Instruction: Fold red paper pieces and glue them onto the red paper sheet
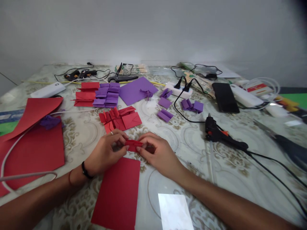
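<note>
Between my two hands is a small folded piece of red paper (133, 145), level and just above the table. My left hand (106, 150) pinches its left end, thumb in front and fingers behind. At the right end, my right hand (159, 151) pinches it the same way. A flat red paper sheet (118, 195) lies right below, its top edge near my left hand. Just beyond my hands sits a cluster of folded red paper pieces (121, 118). Farther back, folded purple paper pieces (107, 95) lie beside more red ones (86, 94).
On the right lie a black glue gun (225, 135), scissors (285, 143) and a black phone (225, 97). A white power strip (178, 89) with plugged cords stands behind loose purple pieces (165, 115). Large red sheets (35, 150) and a white cable cover the left side.
</note>
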{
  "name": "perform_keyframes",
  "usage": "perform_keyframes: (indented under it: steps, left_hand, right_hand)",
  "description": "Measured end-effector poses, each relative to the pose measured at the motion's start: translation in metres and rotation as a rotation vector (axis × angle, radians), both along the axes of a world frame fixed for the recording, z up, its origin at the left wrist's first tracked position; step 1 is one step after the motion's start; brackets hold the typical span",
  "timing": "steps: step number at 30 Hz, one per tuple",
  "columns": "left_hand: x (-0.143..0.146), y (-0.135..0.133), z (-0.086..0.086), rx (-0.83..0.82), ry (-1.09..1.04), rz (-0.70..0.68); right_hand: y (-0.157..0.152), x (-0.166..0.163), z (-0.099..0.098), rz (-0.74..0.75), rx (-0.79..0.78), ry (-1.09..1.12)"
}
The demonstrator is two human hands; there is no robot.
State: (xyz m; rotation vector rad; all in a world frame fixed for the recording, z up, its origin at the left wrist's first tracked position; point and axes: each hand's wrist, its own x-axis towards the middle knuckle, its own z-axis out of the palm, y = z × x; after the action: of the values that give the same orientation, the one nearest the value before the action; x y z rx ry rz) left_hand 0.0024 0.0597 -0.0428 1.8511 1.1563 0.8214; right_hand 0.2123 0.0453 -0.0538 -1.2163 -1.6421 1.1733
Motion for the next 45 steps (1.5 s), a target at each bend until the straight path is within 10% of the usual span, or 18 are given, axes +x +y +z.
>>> perform_keyframes:
  steps: [25, 45]
  left_hand:
    - [-0.014, 0.005, 0.003, 0.627, 0.371, -0.467]
    - [-0.032, -0.005, -0.002, 0.641, 0.476, -0.493]
  right_hand:
    - [-0.007, 0.009, 0.002, 0.285, 0.721, -0.889]
    - [-0.006, 0.029, -0.004, 0.462, 0.817, -0.763]
